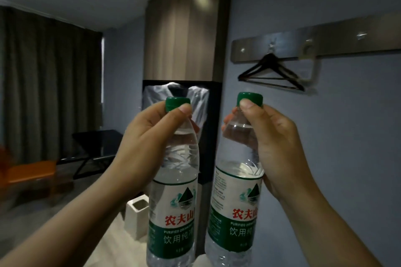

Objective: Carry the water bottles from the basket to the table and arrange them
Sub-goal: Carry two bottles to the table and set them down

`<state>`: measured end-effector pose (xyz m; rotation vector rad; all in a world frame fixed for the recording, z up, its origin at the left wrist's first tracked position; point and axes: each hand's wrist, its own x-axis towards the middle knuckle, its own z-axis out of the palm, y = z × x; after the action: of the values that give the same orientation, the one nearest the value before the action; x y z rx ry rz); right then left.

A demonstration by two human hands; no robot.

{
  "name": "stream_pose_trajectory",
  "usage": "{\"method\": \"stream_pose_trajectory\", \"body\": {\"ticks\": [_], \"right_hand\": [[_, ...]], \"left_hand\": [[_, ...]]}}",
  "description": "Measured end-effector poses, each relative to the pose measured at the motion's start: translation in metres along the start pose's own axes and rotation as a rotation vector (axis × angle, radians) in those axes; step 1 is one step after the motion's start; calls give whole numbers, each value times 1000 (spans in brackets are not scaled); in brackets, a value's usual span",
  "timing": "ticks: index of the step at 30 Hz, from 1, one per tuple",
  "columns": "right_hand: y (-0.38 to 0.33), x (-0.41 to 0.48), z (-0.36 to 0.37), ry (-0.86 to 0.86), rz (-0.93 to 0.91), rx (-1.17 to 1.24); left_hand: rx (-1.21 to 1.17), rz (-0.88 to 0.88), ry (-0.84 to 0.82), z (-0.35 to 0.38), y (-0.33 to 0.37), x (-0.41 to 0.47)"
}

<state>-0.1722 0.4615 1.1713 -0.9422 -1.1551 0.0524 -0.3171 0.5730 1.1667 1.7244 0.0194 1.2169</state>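
Note:
I hold two clear water bottles with green caps and white-and-green labels upright in front of me, side by side and a little apart. My left hand (145,145) grips the neck of the left water bottle (173,212), thumb just under its cap. My right hand (269,143) grips the neck of the right water bottle (236,208) the same way. Both bottles hang in the air. The basket is out of view, and so are the bottles' bases.
A black low table (97,145) stands at the left under dark curtains, beside an orange seat (30,171). A white square bin (136,217) sits on the floor by a dark cabinet (208,128). A black hanger (271,73) hangs on the right wall.

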Motion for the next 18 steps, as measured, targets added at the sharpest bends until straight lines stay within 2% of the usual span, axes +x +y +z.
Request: {"method": "stream_pose_trajectory", "body": {"ticks": [5, 9, 18], "right_hand": [[45, 23, 54, -74, 32, 59], [84, 43, 84, -137, 52, 125], [181, 110, 126, -234, 93, 223]], "left_hand": [[70, 2, 122, -53, -18, 10], [146, -7, 159, -83, -40, 19], [326, -16, 296, -130, -103, 68]]}}
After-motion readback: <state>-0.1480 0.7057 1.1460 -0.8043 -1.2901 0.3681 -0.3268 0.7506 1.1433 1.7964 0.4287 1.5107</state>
